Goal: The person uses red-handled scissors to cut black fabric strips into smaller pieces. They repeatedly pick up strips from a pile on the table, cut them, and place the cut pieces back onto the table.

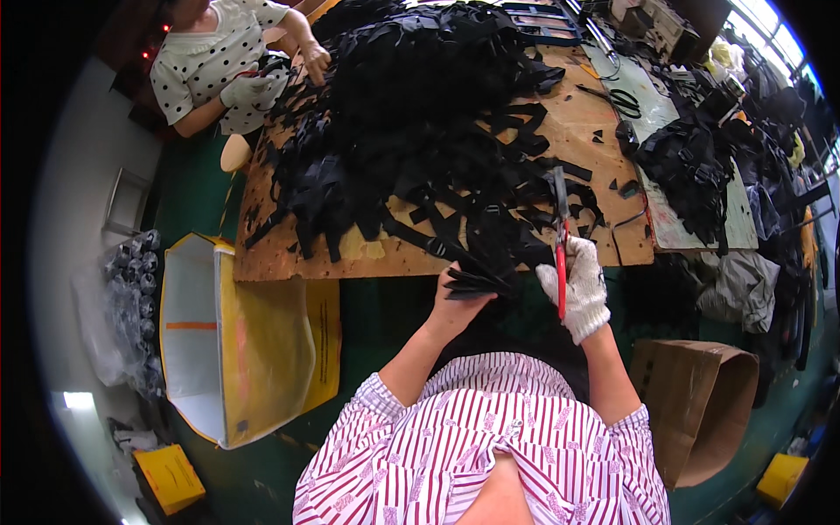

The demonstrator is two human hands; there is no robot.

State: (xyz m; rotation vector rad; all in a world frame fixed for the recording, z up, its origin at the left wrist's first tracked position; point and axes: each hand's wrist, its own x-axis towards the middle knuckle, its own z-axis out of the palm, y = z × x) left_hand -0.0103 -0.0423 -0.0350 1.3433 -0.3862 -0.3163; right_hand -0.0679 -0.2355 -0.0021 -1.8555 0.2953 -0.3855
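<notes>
Taking twelve as straight ahead of the person, I see the bare left hand (459,306) at eleven, curled firmly round a fanned bundle of black webbing strips (479,282) just at the near edge of the wooden worktable (363,249). At one o'clock the right hand (577,284), in a white knitted glove, is closed about red-handled scissors (561,262), their blades pointing to twelve; whether those blades are parted, I can't tell. The left fingers worry me most: uncovered and near the tool, they could be nicked if the scissors swung toward nine. The fan looks uneven too, so a slackened grip might let strips slide off the edge. Beyond, at twelve, the tangled heap of black straps (420,114) could snag the bundle, since loose ends lie right up against it, and black on black could hide which strip the blades meet.
</notes>
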